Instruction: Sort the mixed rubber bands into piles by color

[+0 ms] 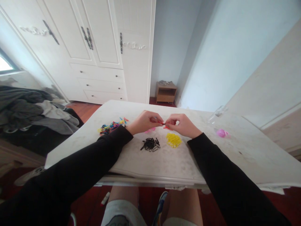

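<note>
Above the far half of the white table, my left hand (pixel 146 122) and my right hand (pixel 181 125) meet fingertip to fingertip. Both pinch a small red and black rubber band (pixel 163 123); the fingers partly cover it. Red bands show just under my right fingers, and a few pink rubber bands (pixel 150 129) lie below my left hand. Nearer to me are a loose pile of black rubber bands (pixel 150 144) and a pile of yellow rubber bands (pixel 173 140). A mixed-colour pile of bands (pixel 110 127) sits beside my left wrist, partly hidden by the sleeve.
On the table's right side (pixel 254 153) are a pink-purple packet or ball (pixel 222 133) and a clear plastic item (pixel 217 113). A white wardrobe (pixel 101 34) and a small wooden cabinet (pixel 166 93) stand beyond. Clothes (pixel 30 108) are heaped at left.
</note>
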Available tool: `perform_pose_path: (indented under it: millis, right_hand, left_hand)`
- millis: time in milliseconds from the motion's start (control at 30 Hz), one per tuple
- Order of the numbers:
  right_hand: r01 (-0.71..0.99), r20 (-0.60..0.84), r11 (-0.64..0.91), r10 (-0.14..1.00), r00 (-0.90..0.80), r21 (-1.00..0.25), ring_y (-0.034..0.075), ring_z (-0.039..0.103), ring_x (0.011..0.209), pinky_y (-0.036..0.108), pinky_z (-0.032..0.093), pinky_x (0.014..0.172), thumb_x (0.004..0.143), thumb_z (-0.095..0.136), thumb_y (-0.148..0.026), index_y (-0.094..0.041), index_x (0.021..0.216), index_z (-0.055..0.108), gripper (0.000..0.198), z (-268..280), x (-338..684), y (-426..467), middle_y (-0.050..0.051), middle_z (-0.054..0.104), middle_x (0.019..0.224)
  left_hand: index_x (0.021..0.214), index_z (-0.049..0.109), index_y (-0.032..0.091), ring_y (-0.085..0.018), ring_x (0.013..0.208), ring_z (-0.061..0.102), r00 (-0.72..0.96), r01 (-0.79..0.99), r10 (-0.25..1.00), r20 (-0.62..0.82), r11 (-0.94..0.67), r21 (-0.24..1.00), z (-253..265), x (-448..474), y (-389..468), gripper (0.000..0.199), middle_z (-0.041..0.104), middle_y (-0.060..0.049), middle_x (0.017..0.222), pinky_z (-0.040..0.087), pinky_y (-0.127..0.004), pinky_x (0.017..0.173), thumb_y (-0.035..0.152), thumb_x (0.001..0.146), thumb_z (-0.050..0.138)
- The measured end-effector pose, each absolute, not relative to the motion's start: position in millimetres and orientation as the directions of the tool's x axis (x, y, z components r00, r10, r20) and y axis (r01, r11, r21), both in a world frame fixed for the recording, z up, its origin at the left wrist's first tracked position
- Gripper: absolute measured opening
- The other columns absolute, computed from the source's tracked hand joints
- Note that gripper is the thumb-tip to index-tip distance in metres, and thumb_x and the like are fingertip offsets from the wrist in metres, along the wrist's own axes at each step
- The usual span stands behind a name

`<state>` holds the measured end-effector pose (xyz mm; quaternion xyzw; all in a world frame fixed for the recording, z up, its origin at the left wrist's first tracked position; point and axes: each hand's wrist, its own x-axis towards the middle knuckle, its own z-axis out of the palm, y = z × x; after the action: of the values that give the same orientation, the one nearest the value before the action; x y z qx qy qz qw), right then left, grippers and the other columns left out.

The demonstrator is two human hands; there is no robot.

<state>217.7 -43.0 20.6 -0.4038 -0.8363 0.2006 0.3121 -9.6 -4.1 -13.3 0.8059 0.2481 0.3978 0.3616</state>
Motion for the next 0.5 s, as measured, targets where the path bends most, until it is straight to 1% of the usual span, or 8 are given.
perform_pose_path:
  millis: [167, 267, 433, 500]
  right_hand:
    - [0.571, 0.416, 0.595, 0.804, -0.425, -0.566, 0.014, 0.055, 0.063, 0.029, 0.041, 0.062, 0.081, 0.069, -0.022, -0.017, 0.074, 0.073, 0.01, 22.5, 221.5, -43.0, 0.001, 0.064, 0.066]
    - [0.587, 0.438, 0.58, 0.814, -0.382, -0.565, 0.014, 0.053, 0.063, 0.03, 0.041, 0.062, 0.081, 0.068, -0.023, -0.017, 0.073, 0.072, 0.011, 22.4, 222.8, -42.7, 0.001, 0.063, 0.065]
    - [0.59, 0.453, 0.583, 0.81, -0.372, -0.558, 0.013, 0.051, 0.062, 0.029, 0.04, 0.061, 0.081, 0.069, -0.025, -0.017, 0.073, 0.073, 0.012, 21.3, 222.4, -41.9, 0.0, 0.061, 0.063]
    - [0.592, 0.457, 0.585, 0.809, -0.37, -0.555, 0.013, 0.051, 0.061, 0.029, 0.04, 0.061, 0.081, 0.07, -0.025, -0.017, 0.073, 0.073, 0.011, 20.7, 221.9, -41.7, 0.0, 0.06, 0.063]
  left_hand:
    - [0.085, 0.08, 0.015, -0.015, 0.07, 0.072, 0.558, 0.173, 0.668, 0.492, -0.674, 0.718, -12.9, -11.2, -0.6, 0.01, 0.079, -0.007, 0.079, 0.058, -0.025, 0.067, 0.023, 0.081, 0.077]
    - [0.084, 0.08, 0.015, -0.014, 0.068, 0.069, 0.553, 0.214, 0.666, 0.5, -0.694, 0.688, -10.7, -11.9, -0.3, 0.009, 0.078, -0.005, 0.077, 0.054, -0.024, 0.065, 0.023, 0.081, 0.077]
    - [0.084, 0.079, 0.015, -0.012, 0.061, 0.065, 0.556, 0.204, 0.687, 0.468, -0.659, 0.725, -9.4, -10.7, -2.6, 0.011, 0.075, -0.002, 0.068, 0.05, -0.021, 0.059, 0.024, 0.079, 0.08]
    - [0.084, 0.079, 0.015, -0.011, 0.06, 0.065, 0.559, 0.198, 0.695, 0.452, -0.641, 0.741, -9.8, -10.3, -3.0, 0.011, 0.075, -0.002, 0.067, 0.049, -0.021, 0.058, 0.025, 0.078, 0.08]
